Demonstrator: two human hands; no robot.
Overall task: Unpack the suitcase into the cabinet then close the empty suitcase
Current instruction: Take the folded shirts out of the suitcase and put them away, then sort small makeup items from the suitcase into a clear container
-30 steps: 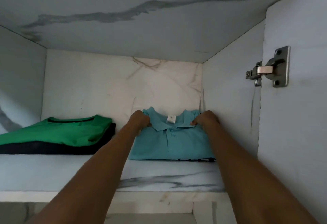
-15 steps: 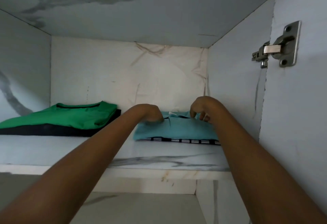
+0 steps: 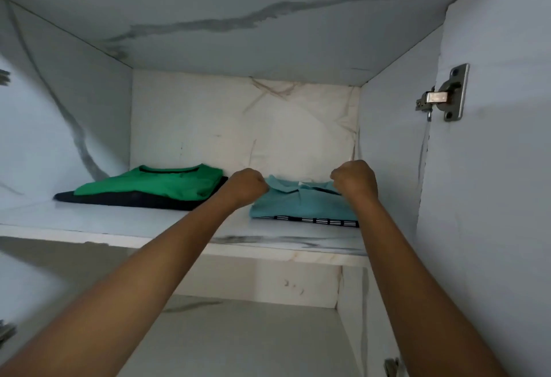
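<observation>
A folded teal polo shirt lies on the right of the upper cabinet shelf, on top of a black-and-white striped garment. My left hand is curled at the shirt's left collar edge and touches the fabric. Over the right shoulder of the shirt, my right hand has its fingers curled down onto the cloth. Both hands look to be pinching the shirt, though the fingertips are hidden. The suitcase is out of view.
A folded green shirt sits on a dark garment on the shelf's left half. The cabinet's right wall stands close to the teal shirt. A metal hinge is on the right side panel. A lower compartment opens below.
The view has dropped and pulled back, so the shirt looks flatter and the lower compartment shows. Both hands stay at the shirt's collar, and the right hand's fingers have curled back down onto it.
</observation>
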